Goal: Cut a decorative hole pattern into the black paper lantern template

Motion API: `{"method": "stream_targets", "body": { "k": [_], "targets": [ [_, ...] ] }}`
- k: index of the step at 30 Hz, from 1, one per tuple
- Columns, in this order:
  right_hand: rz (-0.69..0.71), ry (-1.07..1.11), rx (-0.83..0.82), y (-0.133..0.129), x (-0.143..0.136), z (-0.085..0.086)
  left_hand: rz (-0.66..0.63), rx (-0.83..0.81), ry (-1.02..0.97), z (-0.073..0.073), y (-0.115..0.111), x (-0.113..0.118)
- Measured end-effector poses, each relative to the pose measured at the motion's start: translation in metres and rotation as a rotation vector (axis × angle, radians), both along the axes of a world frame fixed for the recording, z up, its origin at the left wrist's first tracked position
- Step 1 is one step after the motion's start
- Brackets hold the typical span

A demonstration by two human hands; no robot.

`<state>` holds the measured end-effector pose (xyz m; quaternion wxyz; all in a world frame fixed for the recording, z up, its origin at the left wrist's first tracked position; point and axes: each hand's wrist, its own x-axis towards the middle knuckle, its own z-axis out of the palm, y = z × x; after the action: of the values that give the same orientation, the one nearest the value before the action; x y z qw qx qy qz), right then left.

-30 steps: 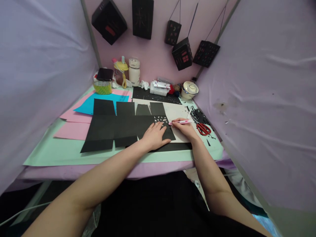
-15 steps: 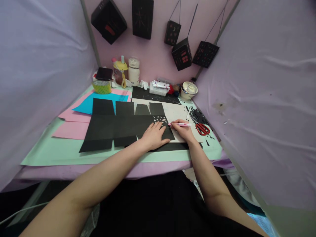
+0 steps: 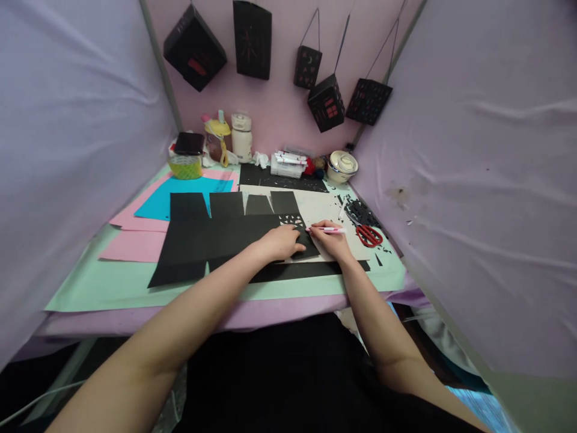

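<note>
A large sheet of black card (image 3: 225,237) with slit flaps lies across the table, small triangular holes (image 3: 291,220) cut near its right end. On that end rests my left hand (image 3: 282,242), fingers bent a little and thumb apart, pressing the card without gripping anything. My right hand (image 3: 331,240) pinches a pink-and-white pen-style craft knife (image 3: 331,230), its tip at the card's right edge, close to my left fingers. The tip itself is too small to make out. Under the card, a pale board (image 3: 322,207) shows on the right.
Red-handled scissors (image 3: 369,236) and black paper scraps (image 3: 360,211) lie at the right. Blue paper (image 3: 180,198) and pink paper (image 3: 135,245) lie left. Along the back stand a white bottle (image 3: 242,138), a plastic box (image 3: 287,167) and a bowl (image 3: 342,165). Black lanterns (image 3: 327,103) hang above.
My left hand has drawn slightly back, and its fingers are more bent. My right hand keeps hold of the craft knife at nearly the same place. The view has tilted a little.
</note>
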<state>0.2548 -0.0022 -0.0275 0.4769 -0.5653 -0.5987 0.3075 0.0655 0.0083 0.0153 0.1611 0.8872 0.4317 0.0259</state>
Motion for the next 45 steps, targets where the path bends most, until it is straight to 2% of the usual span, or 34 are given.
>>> {"method": "stream_targets", "body": {
  "k": [3,7,12,17,21,24,27,32,35,40,45],
  "targets": [
    [0.004,0.032,-0.02,0.0,0.001,0.0,0.074,0.039,-0.057,0.001,0.019,0.007],
    [-0.011,0.037,-0.034,-0.001,0.0,0.002,0.179,0.078,-0.13,-0.014,0.033,0.02],
    [-0.008,0.046,-0.03,-0.002,0.0,0.002,0.249,0.082,-0.197,-0.03,0.034,0.027],
    [-0.065,0.061,-0.01,-0.005,0.004,0.003,0.266,0.087,-0.223,-0.032,0.031,0.028],
    [-0.121,0.08,0.071,-0.01,0.009,0.005,0.27,0.108,-0.237,-0.03,0.028,0.03],
    [-0.006,0.13,0.098,-0.011,0.011,0.005,0.269,0.125,-0.242,-0.029,0.027,0.032],
    [0.147,0.253,0.048,-0.012,0.013,0.005,0.267,0.134,-0.241,-0.029,0.027,0.032],
    [0.232,0.644,-0.123,-0.02,0.019,0.014,0.262,0.147,-0.238,-0.03,0.027,0.031],
    [0.266,0.783,-0.219,-0.025,0.025,0.021,0.259,0.152,-0.236,-0.031,0.028,0.031],
    [0.107,0.626,-0.235,-0.03,0.023,0.021,0.257,0.153,-0.235,-0.031,0.029,0.031],
    [0.046,0.534,-0.21,-0.025,0.022,0.013,0.254,0.147,-0.235,-0.031,0.03,0.031]
  ]
}}
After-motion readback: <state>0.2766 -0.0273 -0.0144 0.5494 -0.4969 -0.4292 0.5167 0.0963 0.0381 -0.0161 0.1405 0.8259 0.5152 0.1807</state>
